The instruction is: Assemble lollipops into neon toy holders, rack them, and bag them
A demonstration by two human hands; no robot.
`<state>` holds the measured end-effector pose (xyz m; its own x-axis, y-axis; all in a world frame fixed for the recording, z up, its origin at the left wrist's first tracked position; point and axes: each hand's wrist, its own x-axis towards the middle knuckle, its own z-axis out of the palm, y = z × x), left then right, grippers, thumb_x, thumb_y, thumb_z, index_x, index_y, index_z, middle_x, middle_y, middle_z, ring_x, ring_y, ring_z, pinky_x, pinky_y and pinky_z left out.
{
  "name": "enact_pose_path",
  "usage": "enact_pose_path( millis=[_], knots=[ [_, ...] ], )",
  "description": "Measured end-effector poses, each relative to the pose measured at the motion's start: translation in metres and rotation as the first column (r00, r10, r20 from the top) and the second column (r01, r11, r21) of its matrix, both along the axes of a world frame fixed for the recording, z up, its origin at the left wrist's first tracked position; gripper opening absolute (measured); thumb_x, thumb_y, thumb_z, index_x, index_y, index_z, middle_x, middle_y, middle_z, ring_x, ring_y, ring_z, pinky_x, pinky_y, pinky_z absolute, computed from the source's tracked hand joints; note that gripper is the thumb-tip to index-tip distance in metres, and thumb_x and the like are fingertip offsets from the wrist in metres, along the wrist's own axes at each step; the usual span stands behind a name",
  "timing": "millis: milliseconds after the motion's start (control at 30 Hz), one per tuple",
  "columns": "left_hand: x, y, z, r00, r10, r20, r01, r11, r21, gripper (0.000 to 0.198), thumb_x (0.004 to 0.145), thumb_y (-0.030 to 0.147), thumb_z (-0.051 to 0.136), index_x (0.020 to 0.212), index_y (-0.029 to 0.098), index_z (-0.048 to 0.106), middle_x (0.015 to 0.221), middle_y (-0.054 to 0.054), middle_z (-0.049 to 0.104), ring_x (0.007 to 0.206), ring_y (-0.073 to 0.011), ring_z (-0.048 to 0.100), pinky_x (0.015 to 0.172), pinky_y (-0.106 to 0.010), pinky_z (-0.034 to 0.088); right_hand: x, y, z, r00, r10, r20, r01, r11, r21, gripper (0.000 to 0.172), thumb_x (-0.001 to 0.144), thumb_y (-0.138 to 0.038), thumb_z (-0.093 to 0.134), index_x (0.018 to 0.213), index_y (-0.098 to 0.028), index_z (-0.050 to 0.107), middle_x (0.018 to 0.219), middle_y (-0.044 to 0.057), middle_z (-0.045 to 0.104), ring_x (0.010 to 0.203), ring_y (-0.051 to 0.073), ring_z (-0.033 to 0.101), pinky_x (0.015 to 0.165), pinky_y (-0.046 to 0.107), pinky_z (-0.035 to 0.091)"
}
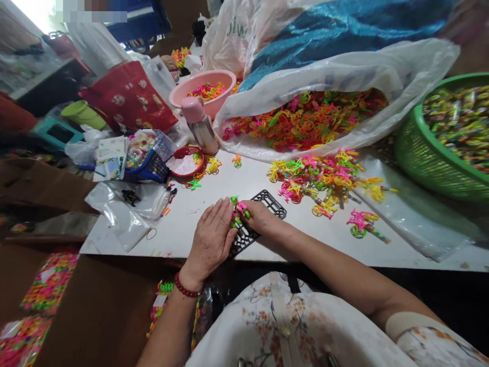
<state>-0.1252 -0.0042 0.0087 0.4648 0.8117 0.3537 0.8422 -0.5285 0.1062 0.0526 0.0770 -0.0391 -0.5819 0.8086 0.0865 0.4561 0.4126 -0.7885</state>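
A black plastic lattice tray [275, 204] lies aslant near the table's front edge, partly hidden beneath both hands. My right hand [263, 218] is closed around small pink and green plastic toy pieces [241, 208] above the tray. Against the other side of these pieces rests my left hand [212, 230], its fingers stretched out flat and its thumb lower down by the tray. Right of the hands spreads a heap of pink, yellow and green plastic toys [324, 173], some with patterned tubes attached. One such toy [362, 220] lies apart, closer to the front edge.
A large white sack [244, 109] of colourful pieces lies behind the heap. At right stands a green basket [439, 168] of patterned tubes. Left of the sack are a steel flask [202, 132], pink basin [223, 79], red basket [187, 176] and blue basket [151, 171].
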Motion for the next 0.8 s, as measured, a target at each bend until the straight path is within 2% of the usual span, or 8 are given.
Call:
enact_pose_path(
  millis=[167, 333, 400, 467, 533, 600, 667, 800],
  knots=[
    [0.001, 0.001, -0.001, 0.999, -0.028, -0.045, 0.029, 0.999, 0.026, 0.066, 0.093, 0.025, 0.052, 0.153, 0.016, 0.026, 0.157, -0.015, 0.033, 0.146, -0.0278, 0.031, 0.116, -0.048, 0.032, -0.001, -0.001, 0.005, 0.977, 0.125, 0.173, -0.144, 0.985, 0.100, 0.029, 0.073, -0.002, 0.057, 0.098, -0.015, 0.063, 0.095, 0.008, 0.066, 0.084, 0.020, 0.059, 0.073, 0.027, 0.043],
    [0.003, 0.004, -0.004, 0.996, -0.037, -0.083, 0.043, 0.996, 0.073, 0.060, 0.091, 0.029, 0.056, 0.148, 0.022, 0.038, 0.153, -0.009, 0.043, 0.144, -0.0295, 0.034, 0.114, -0.049, 0.033, 0.006, -0.004, 0.010, 0.976, 0.119, 0.182, -0.140, 0.984, 0.107, 0.023, 0.081, -0.007, 0.058, 0.102, -0.016, 0.062, 0.097, 0.007, 0.065, 0.087, 0.019, 0.060, 0.078, 0.028, 0.047],
    [0.003, 0.003, -0.004, 0.995, -0.029, -0.099, 0.037, 0.996, 0.083, 0.059, 0.091, 0.030, 0.056, 0.147, 0.021, 0.040, 0.152, -0.009, 0.044, 0.143, -0.0298, 0.035, 0.113, -0.049, 0.033, 0.028, -0.005, 0.012, 0.993, 0.031, 0.112, -0.050, 0.984, 0.171, 0.022, 0.087, -0.011, 0.056, 0.108, -0.017, 0.062, 0.102, 0.008, 0.065, 0.095, 0.018, 0.060, 0.084, 0.028, 0.047],
    [0.003, 0.002, -0.001, 0.993, -0.027, -0.114, 0.036, 0.996, 0.079, 0.057, 0.092, 0.032, 0.056, 0.145, 0.020, 0.042, 0.151, -0.010, 0.044, 0.143, -0.0302, 0.036, 0.113, -0.049, 0.033, 0.060, -0.005, 0.015, 0.985, -0.143, 0.100, 0.112, 0.957, 0.267, 0.023, 0.089, -0.011, 0.054, 0.110, -0.017, 0.062, 0.105, 0.009, 0.063, 0.099, 0.019, 0.058, 0.087, 0.029, 0.047],
    [0.004, 0.002, 0.003, 0.991, -0.037, -0.125, 0.045, 0.997, 0.066, 0.055, 0.092, 0.034, 0.056, 0.143, 0.018, 0.044, 0.151, -0.010, 0.045, 0.144, -0.0304, 0.035, 0.113, -0.049, 0.032, 0.097, -0.002, 0.017, 0.904, -0.374, 0.209, 0.273, 0.879, 0.391, 0.023, 0.088, -0.008, 0.051, 0.106, -0.016, 0.063, 0.109, 0.012, 0.060, 0.097, 0.021, 0.057, 0.085, 0.030, 0.046],
    [0.004, 0.004, 0.007, 0.991, -0.045, -0.130, 0.053, 0.997, 0.064, 0.053, 0.093, 0.034, 0.055, 0.142, 0.017, 0.045, 0.151, -0.010, 0.045, 0.144, -0.0302, 0.034, 0.113, -0.049, 0.033, 0.128, 0.003, 0.017, 0.780, -0.536, 0.323, 0.348, 0.800, 0.488, 0.022, 0.088, -0.009, 0.049, 0.102, -0.015, 0.064, 0.110, 0.014, 0.058, 0.093, 0.022, 0.055, 0.083, 0.032, 0.045],
    [0.006, 0.008, 0.008, 0.991, -0.049, -0.128, 0.059, 0.996, 0.073, 0.051, 0.094, 0.034, 0.054, 0.142, 0.018, 0.046, 0.149, -0.010, 0.047, 0.142, -0.0292, 0.037, 0.112, -0.048, 0.034, 0.148, 0.008, 0.015, 0.712, -0.582, 0.392, 0.350, 0.779, 0.521, 0.019, 0.088, -0.010, 0.047, 0.094, -0.014, 0.065, 0.104, 0.015, 0.058, 0.088, 0.023, 0.053, 0.079, 0.033, 0.044],
    [0.009, 0.012, 0.008, 0.993, -0.055, -0.105, 0.059, 0.997, 0.041, 0.047, 0.095, 0.031, 0.051, 0.140, 0.017, 0.047, 0.147, -0.012, 0.050, 0.139, -0.0261, 0.044, 0.108, -0.043, 0.040, 0.153, 0.010, 0.015, 0.708, -0.581, 0.402, 0.349, 0.782, 0.516, 0.018, 0.090, -0.013, 0.045, 0.089, -0.015, 0.064, 0.096, 0.014, 0.060, 0.082, 0.023, 0.053, 0.074, 0.033, 0.041]
  ],
)
